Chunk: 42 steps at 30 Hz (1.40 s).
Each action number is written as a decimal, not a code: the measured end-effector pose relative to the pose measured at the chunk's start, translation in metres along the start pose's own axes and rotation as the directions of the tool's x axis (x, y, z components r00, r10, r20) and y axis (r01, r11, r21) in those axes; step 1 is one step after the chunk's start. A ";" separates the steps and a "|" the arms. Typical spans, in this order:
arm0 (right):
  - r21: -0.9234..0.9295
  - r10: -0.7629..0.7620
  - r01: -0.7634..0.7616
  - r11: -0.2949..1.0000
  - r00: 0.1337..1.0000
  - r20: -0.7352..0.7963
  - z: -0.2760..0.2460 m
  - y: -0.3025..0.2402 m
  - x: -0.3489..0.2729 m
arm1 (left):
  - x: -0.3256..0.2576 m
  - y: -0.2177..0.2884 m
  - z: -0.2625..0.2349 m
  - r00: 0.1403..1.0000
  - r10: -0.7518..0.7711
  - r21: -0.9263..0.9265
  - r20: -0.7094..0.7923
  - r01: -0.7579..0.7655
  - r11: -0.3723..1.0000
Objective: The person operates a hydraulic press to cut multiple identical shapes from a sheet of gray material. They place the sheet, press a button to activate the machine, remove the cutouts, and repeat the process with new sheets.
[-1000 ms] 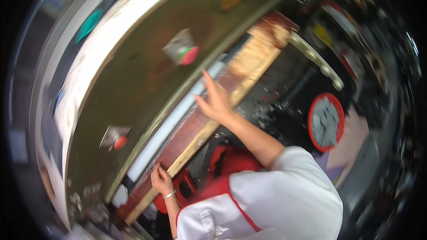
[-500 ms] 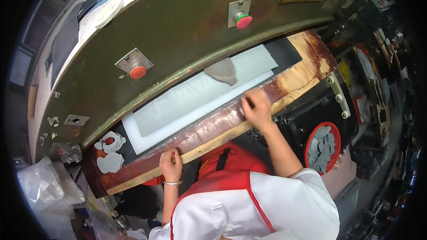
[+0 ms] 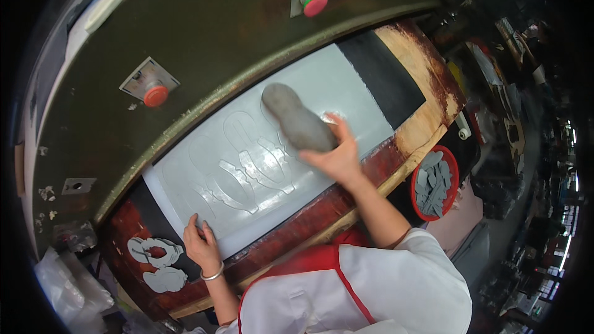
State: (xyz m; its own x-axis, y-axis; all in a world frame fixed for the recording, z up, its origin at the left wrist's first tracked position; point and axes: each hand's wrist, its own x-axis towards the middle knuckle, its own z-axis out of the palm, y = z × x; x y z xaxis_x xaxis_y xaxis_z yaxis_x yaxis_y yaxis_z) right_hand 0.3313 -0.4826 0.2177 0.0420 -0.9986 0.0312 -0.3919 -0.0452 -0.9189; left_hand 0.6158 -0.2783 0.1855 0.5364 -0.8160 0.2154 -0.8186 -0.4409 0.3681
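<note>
A pale grey sheet (image 3: 346, 93) lies on a white board (image 3: 230, 245), with several sole-like outlines cut into its left half. On the sheet sits a grey sole-shaped cutting die (image 3: 296, 116), slightly blurred. My right hand (image 3: 337, 156) grips the die's near right end, thumb on one side and fingers on the other. At the sheet's near left corner, my left hand (image 3: 201, 246) rests with its fingers stretched out, holding nothing. Cut grey pieces (image 3: 166, 279) lie on the bench to the left of that hand.
A green machine (image 3: 204, 37) spans the far side, bearing a red button (image 3: 156, 95) and a pink button with a green ring (image 3: 314, 4). Black matting (image 3: 383, 80) borders the sheet at right. A red basket (image 3: 453, 180) of grey scraps stands right of the bench; clear plastic bags (image 3: 77, 284) are at lower left.
More of the sheet and die now shows from under the machine. My right hand has moved from the bench edge onto the die. My left hand has gone from the edge to the sheet's corner.
</note>
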 end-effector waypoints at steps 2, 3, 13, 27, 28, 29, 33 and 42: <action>0.564 0.291 -0.338 0.754 0.941 0.176 -0.027 -0.003 0.015 | -0.004 -0.002 -0.003 0.999 0.054 0.039 -0.002 -0.054 0.998; 0.451 0.222 -0.235 0.861 0.972 0.082 -0.036 -0.003 0.022 | -0.005 -0.002 -0.004 0.999 0.041 0.052 0.029 -0.043 0.998; -0.436 -0.389 0.317 0.843 0.918 -0.085 -0.023 0.040 0.072 | 0.033 0.014 -0.007 0.994 0.104 0.064 -0.009 -0.104 0.993; -0.386 -0.606 0.468 0.795 0.637 -0.476 0.045 -0.066 0.216 | 0.082 0.017 0.051 0.987 0.082 -0.215 -0.135 -0.110 0.970; -0.391 -0.626 0.490 0.779 0.582 -0.519 0.045 -0.065 0.215 | 0.092 0.013 0.051 0.987 0.092 -0.162 -0.134 -0.114 0.980; -0.339 -0.561 0.448 0.828 0.663 -0.495 0.046 -0.066 0.215 | 0.103 0.010 0.053 0.979 0.137 -0.149 -0.148 -0.159 0.976; -0.196 -0.426 0.378 0.905 0.808 -0.407 0.041 -0.058 0.196 | 0.112 0.005 0.049 0.992 0.106 -0.103 -0.066 -0.113 0.988; -0.174 -0.450 0.438 0.882 0.893 -0.033 0.042 0.039 0.053 | 0.101 0.001 0.051 0.943 0.328 -0.039 -0.059 -0.330 0.943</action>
State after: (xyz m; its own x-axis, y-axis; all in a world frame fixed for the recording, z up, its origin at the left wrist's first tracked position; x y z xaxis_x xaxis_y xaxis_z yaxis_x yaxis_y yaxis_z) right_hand 0.3572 -0.5360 0.1669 0.1831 -0.8719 0.4542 -0.4868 -0.4818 -0.7286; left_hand 0.6585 -0.3807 0.1615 0.2494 -0.8920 0.3770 -0.9412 -0.1317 0.3111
